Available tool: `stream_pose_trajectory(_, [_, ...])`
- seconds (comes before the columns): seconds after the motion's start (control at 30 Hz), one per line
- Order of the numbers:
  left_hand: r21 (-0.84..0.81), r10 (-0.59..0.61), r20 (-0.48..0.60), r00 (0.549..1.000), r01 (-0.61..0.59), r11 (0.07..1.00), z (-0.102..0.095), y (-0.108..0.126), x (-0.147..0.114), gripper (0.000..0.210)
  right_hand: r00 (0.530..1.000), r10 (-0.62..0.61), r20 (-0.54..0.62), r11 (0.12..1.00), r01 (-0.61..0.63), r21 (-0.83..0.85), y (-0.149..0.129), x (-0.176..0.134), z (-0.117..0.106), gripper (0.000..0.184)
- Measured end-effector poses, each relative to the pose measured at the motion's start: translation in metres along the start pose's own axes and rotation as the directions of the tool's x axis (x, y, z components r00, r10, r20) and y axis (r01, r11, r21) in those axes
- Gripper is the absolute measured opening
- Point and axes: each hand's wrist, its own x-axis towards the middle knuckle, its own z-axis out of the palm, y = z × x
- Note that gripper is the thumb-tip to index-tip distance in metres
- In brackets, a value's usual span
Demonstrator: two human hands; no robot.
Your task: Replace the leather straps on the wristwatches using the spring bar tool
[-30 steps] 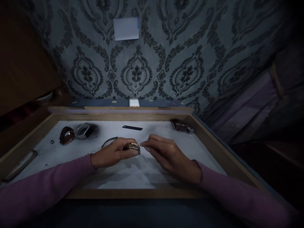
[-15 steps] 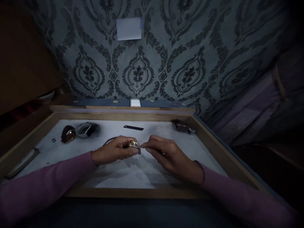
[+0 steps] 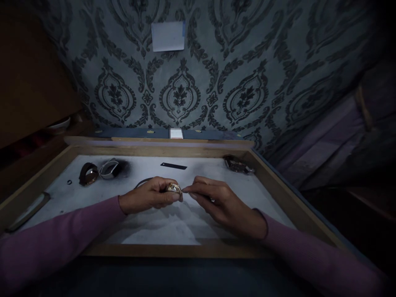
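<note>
My left hand (image 3: 151,194) is closed on a gold-coloured watch (image 3: 173,189), its case between thumb and fingers. A dark strap (image 3: 142,182) shows behind that hand; whether it joins the watch I cannot tell. Just right of the watch, my right hand (image 3: 218,197) pinches with thumb and forefinger. Something thin and small sits in the pinch, mostly hidden by the fingers, its tip close to the watch's edge. Both hands are above the white floor of a wooden-framed tray (image 3: 173,250).
A brown-strapped watch (image 3: 88,175) and a pale watch (image 3: 109,169) stand at the left. More watches (image 3: 237,164) lie by the right rear corner. A black flat strip (image 3: 173,166) lies near the back, a small black ring (image 3: 69,182) and a strap (image 3: 29,214) far left.
The right fingertips have shifted slightly, and less of the thin thing between them shows. The left hand and the watch have barely moved.
</note>
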Motion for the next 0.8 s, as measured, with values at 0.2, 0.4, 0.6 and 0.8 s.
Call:
stream_pose_trajectory(0.2, [0.089, 0.011, 0.016, 1.0, -0.013, 0.996, 0.0004, 0.002, -0.0009, 0.033, 0.999, -0.005, 0.036, 1.0, 0.004, 0.019, 0.0001, -0.0009, -0.0014, 0.023])
stream_pose_trajectory(0.4, [0.244, 0.071, -0.002, 0.997, -0.068, 0.967, 0.0018, 0.0048, -0.0006, 0.035, 0.996, -0.044, 0.074, 0.999, 0.046, -0.027, 0.0026, -0.0024, -0.0005, 0.026])
stream_pose_trajectory(0.6, [0.269, 0.047, 0.024, 0.999, -0.052, 0.962, 0.0004, 0.0034, 0.0005, 0.034, 0.994, -0.085, 0.066, 0.995, 0.088, -0.048, 0.0066, -0.0045, 0.0036, 0.026])
stream_pose_trajectory(0.8, [0.145, 0.012, 0.038, 0.999, -0.018, 0.989, -0.0003, -0.0012, 0.0004, 0.032, 0.997, -0.02, 0.073, 1.0, 0.02, 0.004, 0.006, -0.0025, 0.0027, 0.023])
